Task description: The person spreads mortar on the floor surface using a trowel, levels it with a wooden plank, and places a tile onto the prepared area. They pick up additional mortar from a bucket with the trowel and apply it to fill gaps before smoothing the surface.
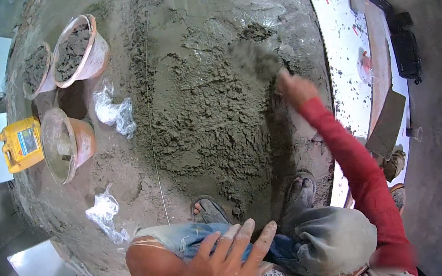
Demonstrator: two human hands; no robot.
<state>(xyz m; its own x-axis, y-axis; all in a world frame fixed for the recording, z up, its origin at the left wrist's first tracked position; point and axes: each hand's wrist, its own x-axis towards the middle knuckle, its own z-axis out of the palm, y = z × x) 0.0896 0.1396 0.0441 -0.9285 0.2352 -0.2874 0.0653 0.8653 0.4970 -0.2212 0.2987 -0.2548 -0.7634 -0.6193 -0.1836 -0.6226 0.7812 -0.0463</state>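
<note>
Wet grey mortar (217,115) lies in a rough, lumpy bed on the floor in front of my feet, smoother toward its far side. My right hand (298,90) grips the handle of a trowel (255,60), whose blade is smeared by motion and coated in mortar near the bed's right side. A darker clump of mortar sits just beyond the blade. My left hand (219,271) rests by my bent knee, holding nothing, its fingers spread and dusted with grey. A thin string (154,148) runs along the left side of the bed.
Two buckets of mortar (77,51) (38,69) stand far left, with a third bucket (82,139) nearer, beside a yellow jerrycan (22,145). Crumpled plastic (113,112) lies about. White tiles (338,21) border the bed; a long flat metal tool (389,120) lies at right.
</note>
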